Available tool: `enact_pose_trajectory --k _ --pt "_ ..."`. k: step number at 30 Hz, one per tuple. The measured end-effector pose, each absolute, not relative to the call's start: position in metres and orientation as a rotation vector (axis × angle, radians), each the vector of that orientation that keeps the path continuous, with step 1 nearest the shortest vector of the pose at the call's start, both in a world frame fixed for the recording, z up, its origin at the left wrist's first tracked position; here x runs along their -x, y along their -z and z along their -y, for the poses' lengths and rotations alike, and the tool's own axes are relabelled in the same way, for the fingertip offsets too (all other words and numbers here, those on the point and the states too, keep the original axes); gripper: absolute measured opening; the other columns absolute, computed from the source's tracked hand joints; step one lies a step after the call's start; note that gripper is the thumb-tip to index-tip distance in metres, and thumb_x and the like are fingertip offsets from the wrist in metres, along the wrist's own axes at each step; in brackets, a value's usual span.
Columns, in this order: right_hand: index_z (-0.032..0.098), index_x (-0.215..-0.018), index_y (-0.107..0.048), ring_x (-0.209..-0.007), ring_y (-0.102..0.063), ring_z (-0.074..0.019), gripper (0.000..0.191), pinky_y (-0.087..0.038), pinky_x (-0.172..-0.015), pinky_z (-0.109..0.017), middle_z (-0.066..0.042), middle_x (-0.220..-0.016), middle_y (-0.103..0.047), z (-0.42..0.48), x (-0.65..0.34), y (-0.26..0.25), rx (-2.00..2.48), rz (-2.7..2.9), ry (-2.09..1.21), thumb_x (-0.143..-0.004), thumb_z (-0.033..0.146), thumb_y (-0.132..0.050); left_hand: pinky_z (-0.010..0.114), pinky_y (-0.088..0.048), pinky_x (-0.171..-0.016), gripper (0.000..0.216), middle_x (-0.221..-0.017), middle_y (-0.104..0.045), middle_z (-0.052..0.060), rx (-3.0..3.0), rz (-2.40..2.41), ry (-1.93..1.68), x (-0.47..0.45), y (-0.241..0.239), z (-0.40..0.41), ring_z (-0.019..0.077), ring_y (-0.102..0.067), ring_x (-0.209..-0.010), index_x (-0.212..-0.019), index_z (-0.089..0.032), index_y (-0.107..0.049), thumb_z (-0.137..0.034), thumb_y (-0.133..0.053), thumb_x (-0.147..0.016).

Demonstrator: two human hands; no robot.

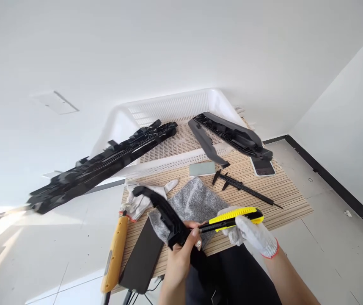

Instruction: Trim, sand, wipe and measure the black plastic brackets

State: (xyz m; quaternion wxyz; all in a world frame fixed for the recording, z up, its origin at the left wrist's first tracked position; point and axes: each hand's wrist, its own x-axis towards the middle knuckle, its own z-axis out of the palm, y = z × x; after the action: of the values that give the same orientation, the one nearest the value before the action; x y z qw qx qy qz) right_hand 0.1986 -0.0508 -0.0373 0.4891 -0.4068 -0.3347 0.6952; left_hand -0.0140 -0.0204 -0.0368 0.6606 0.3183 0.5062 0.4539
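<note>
- Slatted tabletop [283, 190] carries a white basket [169, 103] at its far end.
- Black plastic part [165, 214], over the grey glove [194, 199], is gripped by the bare left hand [180, 258].
- Yellow utility knife [235, 214] is clamped in the gloved right hand [251, 235], its tip at the part.

The left hand [181, 254] grips a black plastic part [162, 209] at 6 o'clock. At 5 o'clock the gloved right hand [251, 233] holds a yellow utility knife [232, 215], tip against the part. A white basket [169, 108] sits toward 12 o'clock, and a long black moulding [102, 167] juts from it toward 9 o'clock.
</note>
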Motion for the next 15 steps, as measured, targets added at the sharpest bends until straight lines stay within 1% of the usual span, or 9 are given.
enact_pose_trajectory --k 3,5,7,8,10,13,14,15 --pt "0.019 -0.108 -0.071 -0.055 -0.06 -0.0134 0.046 -0.051 -0.051 -0.026 -0.006 -0.073 -0.068 0.055 -0.196 0.042 1.151 0.707 -1.574 -0.087 0.059 -0.065 0.024 -0.046 -0.053 0.043 -0.064 -0.058 -0.002 -0.76 -1.116 -0.989 0.012 0.037 0.019 0.0107 -0.053 -0.054 -0.09 -0.015 -0.066 -0.051 -0.083 -0.072" --pt "0.02 -0.091 -0.07 -0.052 -0.058 -0.016 0.043 -0.051 -0.047 -0.028 -0.005 -0.063 -0.064 0.058 -0.194 0.048 1.297 0.599 -1.475 -0.081 0.062 -0.07 0.024 -0.048 -0.054 0.042 -0.07 -0.061 -0.001 -0.791 -1.085 -0.98 0.01 0.037 0.018 0.0109 -0.055 -0.056 -0.092 -0.015 -0.067 -0.051 -0.08 -0.075" --pt "0.022 -0.073 -0.065 -0.044 -0.054 -0.0166 0.045 -0.047 -0.04 -0.029 -0.005 -0.054 -0.058 0.06 -0.192 0.057 1.474 0.533 -1.286 -0.075 0.066 -0.072 0.024 -0.049 -0.056 0.043 -0.081 -0.065 0.002 -0.81 -1.061 -0.976 0.008 0.037 0.018 0.0106 -0.057 -0.058 -0.096 -0.016 -0.067 -0.052 -0.079 -0.077" --pt "0.023 -0.067 -0.061 -0.041 -0.051 -0.0163 0.046 -0.045 -0.037 -0.03 -0.004 -0.051 -0.055 0.061 -0.192 0.061 1.567 0.531 -1.146 -0.075 0.067 -0.071 0.025 -0.05 -0.056 0.044 -0.085 -0.066 0.003 -0.823 -1.041 -0.97 0.008 0.038 0.018 0.0106 -0.057 -0.059 -0.099 -0.016 -0.066 -0.053 -0.078 -0.078" --pt "0.025 -0.065 -0.058 -0.039 -0.05 -0.0173 0.043 -0.047 -0.036 -0.032 -0.003 -0.049 -0.051 0.062 -0.194 0.069 1.703 0.556 -0.838 -0.076 0.065 -0.068 0.025 -0.05 -0.058 0.043 -0.083 -0.065 0.003 -0.869 -0.978 -0.935 0.009 0.037 0.02 0.0106 -0.057 -0.059 -0.103 -0.016 -0.066 -0.053 -0.074 -0.081" --pt "0.027 -0.067 -0.056 -0.043 -0.053 -0.0208 0.039 -0.05 -0.042 -0.037 -0.003 -0.052 -0.049 0.062 -0.202 0.071 1.783 0.688 -0.541 -0.076 0.063 -0.067 0.025 -0.049 -0.058 0.042 -0.08 -0.064 0.003 -0.927 -0.864 -0.86 0.011 0.036 0.021 0.0116 -0.057 -0.059 -0.105 -0.016 -0.067 -0.053 -0.07 -0.085" --pt "0.027 -0.067 -0.056 -0.046 -0.055 -0.022 0.04 -0.05 -0.044 -0.039 -0.004 -0.055 -0.051 0.061 -0.206 0.071 1.8 0.732 -0.459 -0.073 0.064 -0.069 0.026 -0.048 -0.058 0.041 -0.075 -0.062 0.003 -0.951 -0.827 -0.84 0.012 0.035 0.021 0.0122 -0.057 -0.059 -0.104 -0.016 -0.067 -0.053 -0.069 -0.086" --pt "0.027 -0.067 -0.055 -0.049 -0.056 -0.0227 0.041 -0.051 -0.047 -0.041 -0.005 -0.059 -0.052 0.06 -0.21 0.069 1.814 0.765 -0.402 -0.065 0.062 -0.076 0.026 -0.048 -0.059 0.041 -0.07 -0.061 0.002 -0.975 -0.796 -0.825 0.012 0.035 0.021 0.013 -0.057 -0.059 -0.104 -0.016 -0.068 -0.053 -0.067 -0.087"
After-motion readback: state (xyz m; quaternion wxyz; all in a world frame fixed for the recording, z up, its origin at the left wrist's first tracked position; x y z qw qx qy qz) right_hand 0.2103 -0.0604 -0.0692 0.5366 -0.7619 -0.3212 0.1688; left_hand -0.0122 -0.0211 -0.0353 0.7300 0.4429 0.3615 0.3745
